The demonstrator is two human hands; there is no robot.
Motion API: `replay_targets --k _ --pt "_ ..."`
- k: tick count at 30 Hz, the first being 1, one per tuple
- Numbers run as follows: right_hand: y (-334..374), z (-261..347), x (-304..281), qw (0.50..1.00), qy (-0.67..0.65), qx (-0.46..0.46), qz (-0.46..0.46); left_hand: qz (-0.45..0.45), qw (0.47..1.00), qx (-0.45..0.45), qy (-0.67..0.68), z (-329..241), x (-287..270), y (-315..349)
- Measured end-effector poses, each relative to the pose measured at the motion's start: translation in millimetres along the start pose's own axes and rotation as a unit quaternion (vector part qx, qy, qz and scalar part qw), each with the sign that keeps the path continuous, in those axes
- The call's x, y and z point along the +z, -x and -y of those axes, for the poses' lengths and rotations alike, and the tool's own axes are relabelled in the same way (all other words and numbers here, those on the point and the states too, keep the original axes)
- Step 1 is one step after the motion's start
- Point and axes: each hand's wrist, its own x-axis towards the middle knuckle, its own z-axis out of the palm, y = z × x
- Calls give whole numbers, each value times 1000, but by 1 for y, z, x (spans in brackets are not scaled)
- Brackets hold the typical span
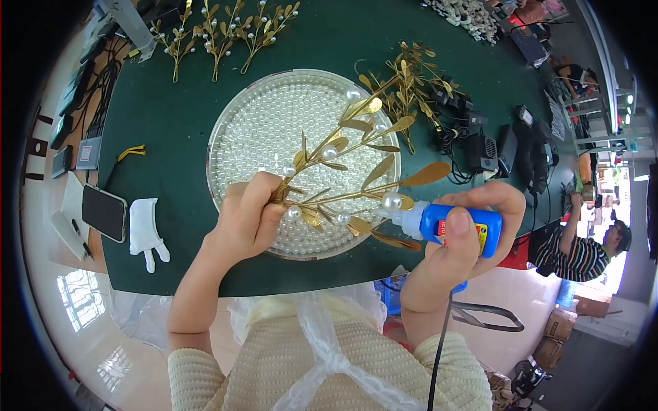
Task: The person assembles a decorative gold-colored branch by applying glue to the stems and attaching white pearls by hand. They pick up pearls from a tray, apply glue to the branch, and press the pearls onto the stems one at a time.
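My left hand (245,218) is closed around the lower stems of a gold leaf branch (356,127) dotted with white pearl beads. The branch fans up and to the right, above a round tray (214,140) filled with loose pearls (264,130). In my right hand (466,240) is a blue glue bottle (430,222) with a pale nozzle, tipped to the left. Its nozzle points at a pearl (392,200) on the lower twig; whether the tip touches cannot be made out. My right thumb presses on the bottle's side.
Finished-looking pearl branches (216,41) lie at the far left of the green table (164,123); more gold branches (411,89) lie right of the tray. A phone (105,213), white cloth piece (145,226) and yellow-handled tweezers (130,153) are at left. Chargers (482,152) crowd the right. Another person (572,253) sits at far right.
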Motion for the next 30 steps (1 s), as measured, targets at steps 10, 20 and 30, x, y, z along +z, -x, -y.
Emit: replay_targets --k 10,20,30 --pt "9 3 -3 997 73 7 14 5 1000 6 -30 0 0 2" --pt "9 3 -2 997 78 2 9 -7 1000 10 -17 0 2 0" --pt "9 0 -5 999 30 -16 27 1 1000 8 -30 -3 1 2"
